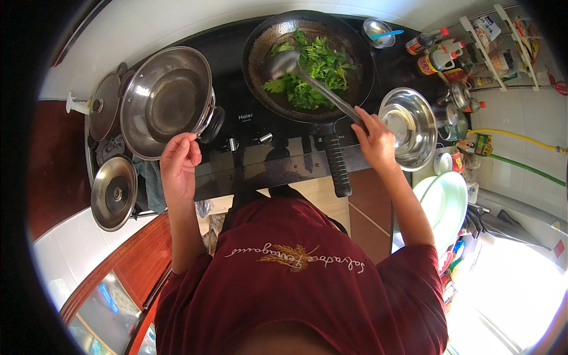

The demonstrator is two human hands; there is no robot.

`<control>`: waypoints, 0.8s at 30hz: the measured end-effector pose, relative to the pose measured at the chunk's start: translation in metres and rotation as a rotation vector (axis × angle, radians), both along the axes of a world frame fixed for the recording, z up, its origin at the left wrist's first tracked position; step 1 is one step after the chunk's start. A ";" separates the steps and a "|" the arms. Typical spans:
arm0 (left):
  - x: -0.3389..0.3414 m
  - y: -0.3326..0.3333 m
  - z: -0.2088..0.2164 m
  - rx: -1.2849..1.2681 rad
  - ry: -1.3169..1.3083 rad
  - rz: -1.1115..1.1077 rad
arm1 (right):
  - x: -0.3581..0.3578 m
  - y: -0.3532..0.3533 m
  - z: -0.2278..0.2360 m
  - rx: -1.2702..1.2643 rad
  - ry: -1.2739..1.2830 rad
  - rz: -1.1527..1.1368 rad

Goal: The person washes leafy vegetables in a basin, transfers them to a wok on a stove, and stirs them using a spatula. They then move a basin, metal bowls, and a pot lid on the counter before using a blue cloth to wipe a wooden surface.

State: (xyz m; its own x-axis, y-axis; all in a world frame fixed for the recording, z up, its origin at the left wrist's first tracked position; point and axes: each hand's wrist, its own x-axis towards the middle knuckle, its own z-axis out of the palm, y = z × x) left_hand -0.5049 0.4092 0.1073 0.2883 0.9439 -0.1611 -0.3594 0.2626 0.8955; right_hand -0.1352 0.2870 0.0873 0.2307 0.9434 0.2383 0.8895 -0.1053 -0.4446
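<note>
Maroon cloth of the person's T-shirt (296, 313) filled the lower middle, with pale lettering and a gold wheat-like motif across it, and both bare forearms reached up from its sleeves toward a black cooktop (225, 77).

The right hand (376, 141) was closed around the upper end of a long-handled metal ladle (326, 93), whose handle slanted up and leftward over a dark wok (258, 68). The ladle's bowl, somewhat blurred, was at the left part of the leafy greens (322, 68); whether it pressed on them could not be told. The greens lay heaped in the middle of the wok, and the wok's ribbed black handle (337, 163) pointed toward the person, left of the right forearm, with no hand on it.

The left hand (179, 157) had its fingers curled and drawn narrow, thumb near the fingertips, beside the lower right rim of a wide stainless-steel pan (167, 97). One could not tell whether it touched the rim or pinched anything.

Left of the pan stood a glass lid (103, 109) with a dark knob, and below it a round steel lid (113, 192) near a grey-green cloth (152, 182). Just right of the wok, next to the right hand, sat a shiny steel bowl (408, 124). Beyond the wok was a small metal bowl (374, 28) with a blue spoon (387, 34) in it, near several sauce bottles (436, 59). Farther down the right side was a pale green basin (447, 204).
</note>
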 end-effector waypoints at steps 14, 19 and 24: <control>0.009 -0.001 -0.001 -0.004 -0.027 -0.014 | 0.040 -0.071 0.055 -0.105 0.001 -0.167; 0.021 0.003 0.006 0.012 -0.028 -0.077 | 0.017 -0.047 0.032 -0.047 0.310 -0.375; 0.013 0.002 0.001 0.011 -0.018 -0.046 | 0.038 -0.066 0.069 -0.164 0.768 -0.448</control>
